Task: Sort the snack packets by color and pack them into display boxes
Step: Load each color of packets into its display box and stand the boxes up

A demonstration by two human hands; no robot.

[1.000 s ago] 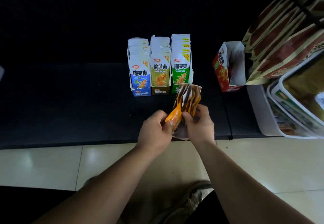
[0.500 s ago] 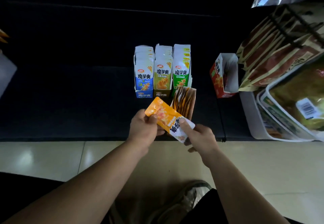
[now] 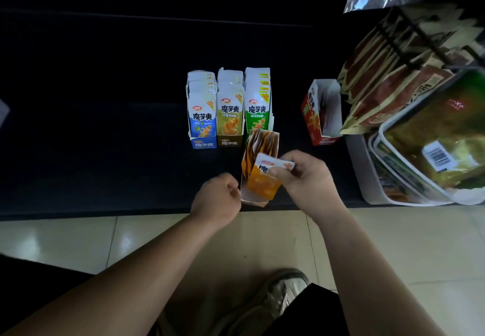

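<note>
Most of the sorting is being judged done: beyond the fingertips, the blue box (image 3: pixel 202 115), olive box (image 3: pixel 230 115) and green box (image 3: pixel 258 109) are being shown packed full, side by side. The orange box (image 3: pixel 253 200), just below the right hand (image 3: pixel 307 178), is being filled. An orange packet (image 3: pixel 263 180) is being pinched at its white top by the right fingers (image 3: pixel 278 171), its lower end inside the box. The left hand (image 3: pixel 216 199) is being held curled beside the box's left wall; whether anything is being gripped cannot be told. Beyond and right of the right fingers, the red box (image 3: pixel 311 115) is being shown apparently empty.
</note>
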